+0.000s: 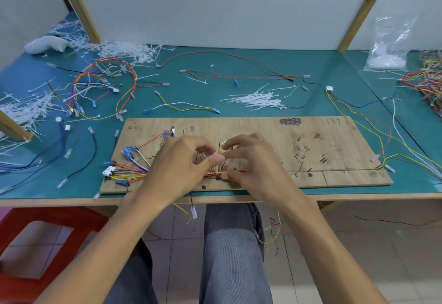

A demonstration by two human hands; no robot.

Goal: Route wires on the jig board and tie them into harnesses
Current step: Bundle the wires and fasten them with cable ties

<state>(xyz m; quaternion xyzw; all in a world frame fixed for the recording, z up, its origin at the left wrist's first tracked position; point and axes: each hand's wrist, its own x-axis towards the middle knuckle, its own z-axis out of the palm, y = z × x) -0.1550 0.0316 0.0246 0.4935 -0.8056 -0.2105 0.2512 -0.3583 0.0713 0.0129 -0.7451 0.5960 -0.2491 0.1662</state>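
At the near edge of the jig board (263,127), the left hand (181,163) and right hand (252,160) are both pinching the wire bundle (134,175), grips touching.

Matt, rough-grained plywood jig board (334,150) near, smooth matt teal table mat (263,110), glossy plastic-sheathed wires (129,174) left, white plastic cable ties (257,100) beyond, crinkled clear glossy plastic bag (389,42) far right, shiny red plastic stool (14,220), grey denim trousers (232,244).
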